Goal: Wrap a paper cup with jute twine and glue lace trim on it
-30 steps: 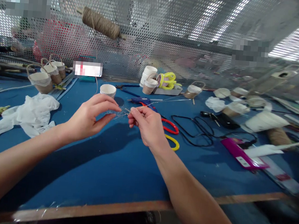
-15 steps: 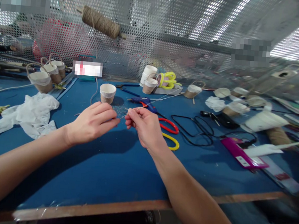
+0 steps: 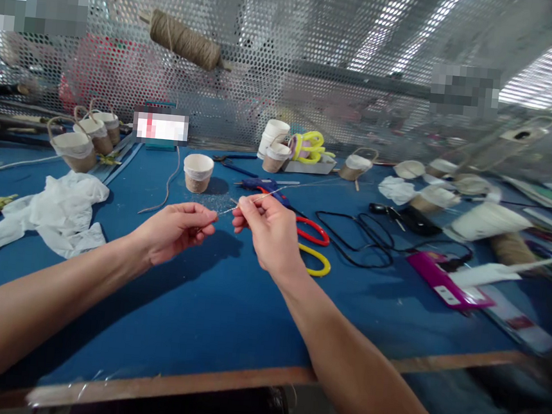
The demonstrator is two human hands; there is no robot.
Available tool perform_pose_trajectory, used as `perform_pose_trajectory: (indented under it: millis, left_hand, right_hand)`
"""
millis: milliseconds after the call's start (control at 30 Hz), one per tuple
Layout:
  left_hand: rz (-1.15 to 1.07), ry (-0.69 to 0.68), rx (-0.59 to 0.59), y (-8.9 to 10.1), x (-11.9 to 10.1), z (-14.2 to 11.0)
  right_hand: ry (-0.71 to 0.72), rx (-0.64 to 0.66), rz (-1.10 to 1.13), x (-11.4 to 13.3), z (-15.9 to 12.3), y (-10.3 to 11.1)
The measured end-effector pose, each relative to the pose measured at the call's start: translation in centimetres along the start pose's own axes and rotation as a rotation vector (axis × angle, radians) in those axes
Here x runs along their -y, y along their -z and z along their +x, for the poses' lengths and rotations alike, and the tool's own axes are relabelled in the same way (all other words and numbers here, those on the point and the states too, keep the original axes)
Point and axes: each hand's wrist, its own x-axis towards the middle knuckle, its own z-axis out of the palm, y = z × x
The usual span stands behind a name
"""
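Note:
Between my two hands runs a thin pale strand (image 3: 226, 211); whether it is string or wire I cannot tell. My left hand (image 3: 175, 227) pinches one end with thumb and fingertips, the other fingers curled. My right hand (image 3: 271, 232) is closed on the strand a short way to the right, and more of it trails from the fingers toward the back right. Just behind the hands stands a small cup (image 3: 198, 173), white on top and wrapped in brown around its lower part. A blue glue gun (image 3: 267, 187) lies behind my right hand, which partly hides scissors with red and yellow handles (image 3: 318, 262).
Handled cups (image 3: 74, 149) stand at the left, behind crumpled white cloth (image 3: 48, 213). Further back are stacked cups (image 3: 273, 139), pliers (image 3: 234, 165) and yellow loops (image 3: 313, 147). At right lie a black cord (image 3: 350, 239) and a magenta power strip (image 3: 436, 282). A twine spool (image 3: 184, 39) hangs on the mesh.
My left hand has rolled over, from its back showing to its thumb side showing, and sits slightly lower. The right hand stays nearly in place, still holding the strand.

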Motion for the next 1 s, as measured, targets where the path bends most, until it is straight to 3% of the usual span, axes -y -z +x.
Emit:
perform_pose_trajectory:
  millis: [33, 100, 267, 333, 400, 533, 667, 767, 867, 1000]
  left_hand:
    - [0.02, 0.013, 0.013, 0.1, -0.2, 0.0]
    - [0.244, -0.14, 0.009, 0.6, -0.6, -0.1]
    - [1.156, -1.053, 0.047, 2.0, -1.9, -0.7]
    - [1.411, -1.29, 0.111, 2.2, -2.1, -0.7]
    - [1.586, -1.413, 0.131, 2.2, -2.1, -0.6]
    - [1.666, -1.56, 0.096, 2.2, -1.5, -0.2]
    - [1.503, -1.615, 0.01, 2.4, -0.9, 0.0]
    - [1.298, -1.567, -0.097, 2.3, -0.4, 0.1]
    - [1.239, -1.524, -0.204, 2.1, 0.0, 0.1]
    - [1.188, -1.436, -0.212, 1.7, 0.3, 0.0]
  right_hand:
    - [-0.008, 0.007, -0.008, 0.0, 0.1, 0.0]
    - [-0.04, 0.021, -0.002, -0.1, 0.2, 0.1]
    - [-0.112, 0.016, 0.03, -0.2, 0.5, 0.3]
    - [-0.123, 0.019, 0.04, -0.2, 0.5, 0.2]
    - [-0.125, 0.026, 0.046, -0.2, 0.4, 0.2]
    - [-0.128, 0.036, 0.057, -0.2, 0.3, 0.2]
    - [-0.107, 0.032, 0.08, 0.0, 0.2, 0.2]
    - [-0.077, 0.017, 0.109, 0.3, 0.1, 0.2]
    - [-0.061, 0.01, 0.122, 0.4, 0.0, 0.2]
    - [-0.038, 0.014, 0.12, 0.3, 0.0, 0.2]
